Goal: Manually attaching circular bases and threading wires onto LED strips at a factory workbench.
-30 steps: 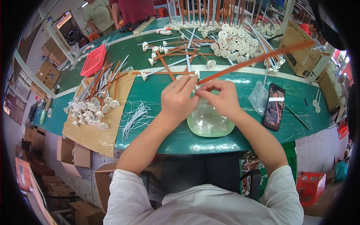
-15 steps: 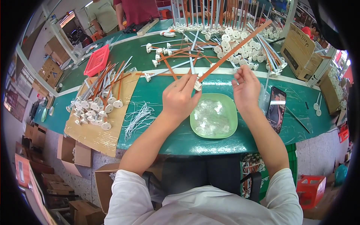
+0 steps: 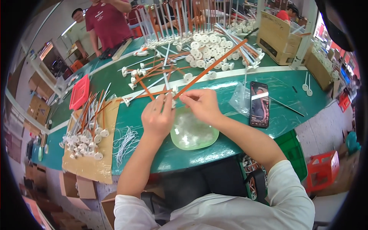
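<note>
My left hand (image 3: 158, 117) is closed around the white plastic base at the low end of a long brown strip (image 3: 212, 66). The strip slants up and to the right. Close beside that base, my right hand (image 3: 204, 106) has thumb and fingers pinched together; whatever is between them is too small to make out. Under both hands sits a light green bowl (image 3: 191, 145) holding small clear and white bits. Left of my forearm lies a bundle of thin white cords (image 3: 125, 142).
Strips with white round bases lie on cardboard (image 3: 105, 153) at left, near a red basket (image 3: 79, 92). More white round pieces (image 3: 199, 50) are heaped at the back. A phone (image 3: 259, 105) and a thin dark rod (image 3: 287, 106) lie right. Two people stand at far left.
My right hand has come left and in, from apart to beside the strip's base. My left hand still holds the base. The whole view has turned, shifting the table leftward.
</note>
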